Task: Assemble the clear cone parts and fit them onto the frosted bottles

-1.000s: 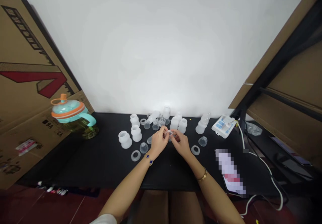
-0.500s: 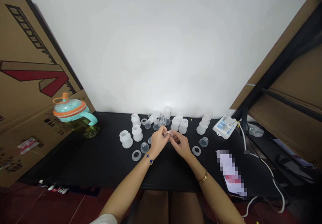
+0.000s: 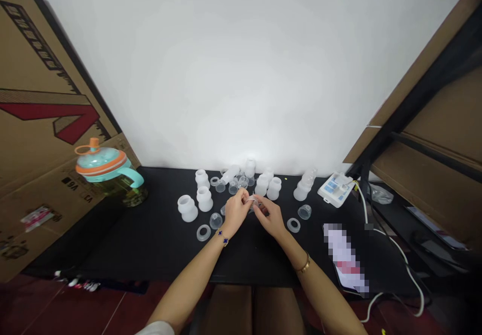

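Between my two hands is a small translucent ring (image 3: 253, 199), pinched in the fingertips just above the black table. My left hand (image 3: 238, 207) grips its left side and my right hand (image 3: 270, 215) its right side. Fingers cover much of it, and I cannot make out whether another clear part sits in it. Near my left wrist lie a loose translucent ring (image 3: 204, 233) and a clear dome cap (image 3: 216, 220). To the right of my right hand are another ring (image 3: 293, 225) and a clear cap (image 3: 305, 212).
Several white small bottles (image 3: 187, 208) stand on the black table (image 3: 158, 244), with clear caps behind my hands. A stacked bottle (image 3: 302, 189), a white power strip (image 3: 336, 189) and a phone (image 3: 346, 259) are at right. A large teal-lidded jug (image 3: 109, 174) stands left by a cardboard box (image 3: 33, 164).
My fingers have shifted slightly on the ring, which now looks tilted flatter and more covered. The other parts on the table lie as before; the view has moved a little.
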Motion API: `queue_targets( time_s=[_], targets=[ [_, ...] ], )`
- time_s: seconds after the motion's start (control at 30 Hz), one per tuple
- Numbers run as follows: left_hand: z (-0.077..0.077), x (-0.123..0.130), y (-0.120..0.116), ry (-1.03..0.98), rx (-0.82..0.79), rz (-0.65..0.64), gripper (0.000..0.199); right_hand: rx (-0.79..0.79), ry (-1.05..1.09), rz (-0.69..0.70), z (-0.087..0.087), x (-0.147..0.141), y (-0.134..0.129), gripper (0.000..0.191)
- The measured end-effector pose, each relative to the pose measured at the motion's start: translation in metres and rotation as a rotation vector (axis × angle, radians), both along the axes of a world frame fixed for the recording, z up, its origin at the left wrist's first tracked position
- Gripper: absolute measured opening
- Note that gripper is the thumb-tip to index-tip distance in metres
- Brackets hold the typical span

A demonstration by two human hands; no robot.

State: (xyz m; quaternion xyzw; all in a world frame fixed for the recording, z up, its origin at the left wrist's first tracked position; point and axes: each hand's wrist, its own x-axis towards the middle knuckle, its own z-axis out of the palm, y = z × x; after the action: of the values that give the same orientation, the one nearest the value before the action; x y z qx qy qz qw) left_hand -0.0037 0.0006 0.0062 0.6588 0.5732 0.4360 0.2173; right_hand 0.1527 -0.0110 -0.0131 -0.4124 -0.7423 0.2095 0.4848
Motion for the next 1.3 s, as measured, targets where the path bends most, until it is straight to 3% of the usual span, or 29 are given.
queue_targets(
  time_s=[0.3,0.43,0.73,1.0,1.3],
  targets=[
    [-0.001,0.002,-0.005,-0.014,0.091,-0.035,0.002,-0.039,0.041,-0.037,0.005,-0.004,-0.002,0.031],
    [-0.003,0.001,-0.004,-0.018,0.107,-0.026,0.001,-0.093,0.107,-0.046,0.002,-0.005,0.0,0.04],
    [-0.003,0.005,-0.004,-0.125,0.097,-0.134,0.02,-0.32,0.344,-0.05,-0.002,0.0,0.01,0.052],
    [-0.006,0.004,-0.001,-0.262,0.076,-0.19,0.019,-0.494,0.602,0.019,0.001,0.002,0.018,0.061],
    [-0.001,0.004,-0.003,-0.278,0.068,-0.203,0.014,-0.55,0.641,0.076,0.006,0.003,0.017,0.044]
  ],
)
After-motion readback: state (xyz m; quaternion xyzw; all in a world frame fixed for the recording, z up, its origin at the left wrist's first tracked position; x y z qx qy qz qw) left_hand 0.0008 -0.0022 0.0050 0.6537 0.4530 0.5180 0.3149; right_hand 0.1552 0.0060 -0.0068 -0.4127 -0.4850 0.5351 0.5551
